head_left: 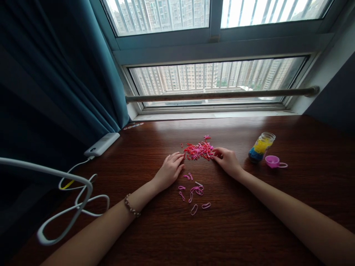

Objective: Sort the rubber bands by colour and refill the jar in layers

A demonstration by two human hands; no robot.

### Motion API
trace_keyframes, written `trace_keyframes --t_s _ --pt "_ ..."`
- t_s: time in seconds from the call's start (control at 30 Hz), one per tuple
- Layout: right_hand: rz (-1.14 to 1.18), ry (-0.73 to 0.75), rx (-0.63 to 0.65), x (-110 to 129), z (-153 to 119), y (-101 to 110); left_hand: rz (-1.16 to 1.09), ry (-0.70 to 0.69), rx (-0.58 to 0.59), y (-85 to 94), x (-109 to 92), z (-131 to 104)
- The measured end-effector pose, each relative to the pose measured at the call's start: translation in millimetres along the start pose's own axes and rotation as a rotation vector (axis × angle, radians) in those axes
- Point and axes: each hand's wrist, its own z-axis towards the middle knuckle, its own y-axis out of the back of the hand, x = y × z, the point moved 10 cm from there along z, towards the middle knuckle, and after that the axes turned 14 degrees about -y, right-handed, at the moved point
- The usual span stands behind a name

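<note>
Pink bands, long axes mixed

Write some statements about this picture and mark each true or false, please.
The left hand is beside the pile of pink and red loops. True.
The clear jar has yellow and blue contents. True.
The right hand touches the jar. False: the right hand is at the pile's right edge.
A beaded bracelet circles the right arm. False: the beaded bracelet circles the left arm.
The purple cup-shaped piece is beside the jar. True.
</note>
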Motion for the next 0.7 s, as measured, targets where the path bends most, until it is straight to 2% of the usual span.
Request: trace_keyframes --t_s 0.23,0.43,0.7 --pt "-0.023 0.038 -0.070 5.1 -0.9 8.2 -0.130 0.042 -0.165 20.3 -0.7 0.5" --pt "-0.085 0.072 -0.116 9.5 -3.6 12.8 -0.091 0.109 -0.279 31.2 8.2 -6.2" --pt "-0.131 0.160 -0.080 11.1 -6.2 4.9 -0.080 -0.007 -0.274 27.2 -13.2 -2.7"
